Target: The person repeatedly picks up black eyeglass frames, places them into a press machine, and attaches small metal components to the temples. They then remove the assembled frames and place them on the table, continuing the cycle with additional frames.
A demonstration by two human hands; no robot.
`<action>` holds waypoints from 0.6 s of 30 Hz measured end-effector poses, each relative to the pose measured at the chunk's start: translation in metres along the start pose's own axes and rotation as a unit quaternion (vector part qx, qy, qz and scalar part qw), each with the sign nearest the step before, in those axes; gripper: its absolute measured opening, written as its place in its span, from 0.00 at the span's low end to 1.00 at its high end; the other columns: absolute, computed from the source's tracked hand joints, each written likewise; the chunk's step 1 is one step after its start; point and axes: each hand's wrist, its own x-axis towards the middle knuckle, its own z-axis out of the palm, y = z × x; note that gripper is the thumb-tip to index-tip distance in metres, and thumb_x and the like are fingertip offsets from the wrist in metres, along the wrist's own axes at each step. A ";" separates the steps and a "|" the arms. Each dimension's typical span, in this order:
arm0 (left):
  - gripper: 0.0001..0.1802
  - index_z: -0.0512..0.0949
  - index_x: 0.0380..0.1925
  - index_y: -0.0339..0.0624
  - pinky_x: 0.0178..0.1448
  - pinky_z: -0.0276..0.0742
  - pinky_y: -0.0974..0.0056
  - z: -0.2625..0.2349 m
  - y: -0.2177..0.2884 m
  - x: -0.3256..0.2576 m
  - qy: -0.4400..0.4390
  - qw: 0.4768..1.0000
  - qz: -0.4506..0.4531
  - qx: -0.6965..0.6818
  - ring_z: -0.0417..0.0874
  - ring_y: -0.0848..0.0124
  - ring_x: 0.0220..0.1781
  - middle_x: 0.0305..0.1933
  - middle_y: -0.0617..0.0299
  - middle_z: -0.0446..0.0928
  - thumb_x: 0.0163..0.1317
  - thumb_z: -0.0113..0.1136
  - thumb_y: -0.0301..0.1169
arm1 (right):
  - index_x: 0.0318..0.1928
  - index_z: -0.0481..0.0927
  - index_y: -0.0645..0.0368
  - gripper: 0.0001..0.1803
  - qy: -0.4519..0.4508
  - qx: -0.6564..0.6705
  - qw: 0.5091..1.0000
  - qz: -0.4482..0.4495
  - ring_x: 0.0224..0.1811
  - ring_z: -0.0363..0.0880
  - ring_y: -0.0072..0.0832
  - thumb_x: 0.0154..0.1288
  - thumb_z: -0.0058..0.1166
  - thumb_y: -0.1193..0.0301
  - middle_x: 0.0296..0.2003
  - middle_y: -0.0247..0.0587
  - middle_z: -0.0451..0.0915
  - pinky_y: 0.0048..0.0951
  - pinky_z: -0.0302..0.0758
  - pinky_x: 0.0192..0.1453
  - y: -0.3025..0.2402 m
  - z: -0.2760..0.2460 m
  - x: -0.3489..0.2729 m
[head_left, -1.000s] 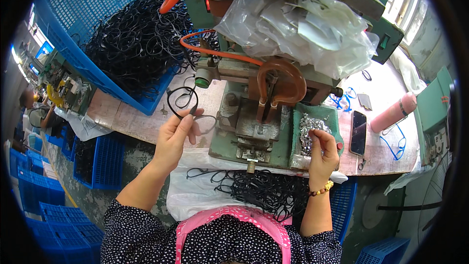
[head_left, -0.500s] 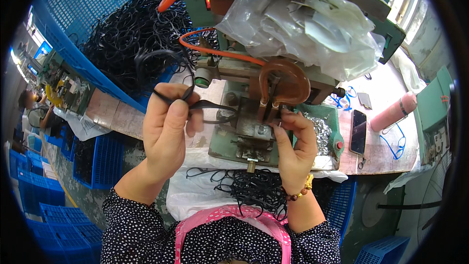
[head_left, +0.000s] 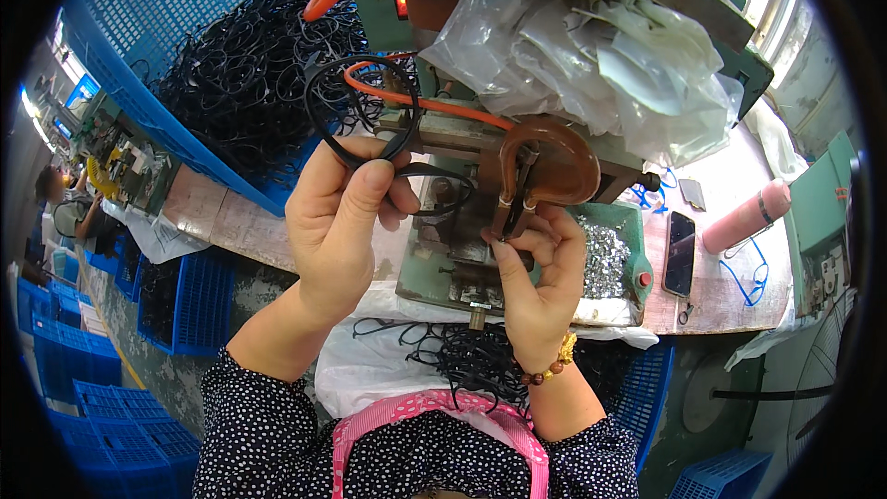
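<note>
- Far left edge: another person (head_left: pixel 57 199) at a neighbouring bench, blurred; stacked blue crates (head_left: pixel 55 351) below – not part of this work
- Upper left: big blue crate (head_left: pixel 157 83) heaped w/ black elastic loops (head_left: pixel 245 65); can't tell if that's stock or finished pile
- Left hand (head_left: pixel 337 222), centre-left: thumb + forefinger pinched on a black loop (head_left: pixel 360 111); the loop stands up above the fist, its tail runs right toward the machine's die area
- Centre: green bench press (head_left: pixel 443 263) w/ copper-coloured curved part (head_left: pixel 545 157) and orange hose (head_left: pixel 407 97) across it; clear plastic sheeting (head_left: pixel 591 46) bunched on top
- Right hand (head_left: pixel 536 268), centre: fingertips pressed together right under the copper part, at the die; seems to pinch the loop's ends or a small clip there – too small to tell which
- Judgement: this piece is mid-way – loop picked + being fed into the die, joining prob. not yet done
- Right of the hand: green tray of silvery metal clips (head_left: pixel 601 254), well stocked, so plenty left to do
- Lower centre: tangle of black loops (head_left: pixel 471 360) on white sheet in the lap – maybe done ones, can't confirm
- Right side of the bench: phone (head_left: pixel 679 254), pink bottle (head_left: pixel 748 215), blue cord (head_left: pixel 753 277) – untouched
</note>
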 end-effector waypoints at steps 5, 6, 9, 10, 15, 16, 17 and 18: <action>0.10 0.75 0.50 0.33 0.36 0.75 0.72 0.001 0.002 -0.008 -0.018 1.000 -0.004 0.007 0.81 0.76 0.34 0.44 0.57 0.82 0.76 0.52 0.29 | 0.70 0.57 0.69 0.32 -0.001 0.148 0.983 0.104 0.61 0.78 0.33 0.69 0.53 0.86 0.50 0.49 0.83 0.33 0.74 0.66 -0.012 -0.003 0.002; 0.10 0.74 0.50 0.34 0.36 0.75 0.71 0.002 0.005 -0.016 -0.029 0.999 -0.003 0.040 0.81 0.74 0.34 0.44 0.55 0.81 0.76 0.51 0.28 | 0.70 0.57 0.69 0.32 -0.004 0.115 0.988 0.107 0.62 0.77 0.33 0.69 0.52 0.86 0.51 0.49 0.82 0.33 0.74 0.66 -0.013 -0.005 0.002; 0.07 0.74 0.46 0.30 0.41 0.80 0.68 0.009 0.010 -0.034 -0.112 0.991 0.028 0.066 0.82 0.73 0.36 0.40 0.54 0.81 0.72 0.50 0.21 | 0.69 0.60 0.70 0.29 -0.022 0.043 0.997 0.056 0.62 0.78 0.31 0.69 0.52 0.85 0.53 0.48 0.82 0.31 0.71 0.67 -0.013 -0.013 0.003; 0.07 0.75 0.46 0.30 0.43 0.80 0.68 0.012 0.008 -0.035 -0.141 0.986 0.009 0.085 0.83 0.73 0.37 0.39 0.55 0.82 0.72 0.50 0.20 | 0.68 0.62 0.70 0.28 -0.012 0.027 0.998 0.046 0.60 0.78 0.29 0.69 0.52 0.84 0.53 0.47 0.83 0.30 0.71 0.67 -0.013 -0.016 0.002; 0.07 0.80 0.44 0.31 0.40 0.78 0.68 0.026 -0.008 -0.031 -0.179 0.980 -0.053 0.074 0.83 0.73 0.36 0.37 0.57 0.82 0.69 0.60 0.22 | 0.63 0.68 0.70 0.20 0.025 0.054 0.996 0.070 0.57 0.80 0.28 0.72 0.49 0.83 0.52 0.49 0.84 0.28 0.71 0.66 -0.014 -0.030 -0.004; 0.06 0.80 0.44 0.31 0.39 0.78 0.68 0.028 -0.010 -0.029 -0.187 0.976 -0.044 0.103 0.82 0.72 0.36 0.36 0.57 0.81 0.68 0.61 0.22 | 0.61 0.70 0.70 0.18 0.034 0.041 0.996 0.065 0.56 0.81 0.28 0.72 0.49 0.83 0.51 0.50 0.84 0.28 0.71 0.66 -0.014 -0.033 -0.005; 0.06 0.80 0.43 0.31 0.39 0.77 0.68 0.030 -0.012 -0.029 -0.194 0.971 -0.034 0.132 0.82 0.72 0.35 0.35 0.57 0.81 0.68 0.61 0.22 | 0.61 0.70 0.70 0.18 0.033 0.053 0.997 0.056 0.56 0.81 0.27 0.72 0.49 0.83 0.51 0.49 0.84 0.27 0.71 0.66 -0.014 -0.035 -0.005; 0.06 0.80 0.42 0.31 0.38 0.77 0.67 0.032 -0.013 -0.029 -0.184 0.975 -0.043 0.115 0.82 0.70 0.34 0.33 0.56 0.80 0.67 0.62 0.22 | 0.60 0.70 0.70 0.17 0.037 0.055 0.996 0.053 0.56 0.81 0.27 0.73 0.49 0.83 0.51 0.49 0.84 0.27 0.72 0.65 -0.014 -0.037 -0.004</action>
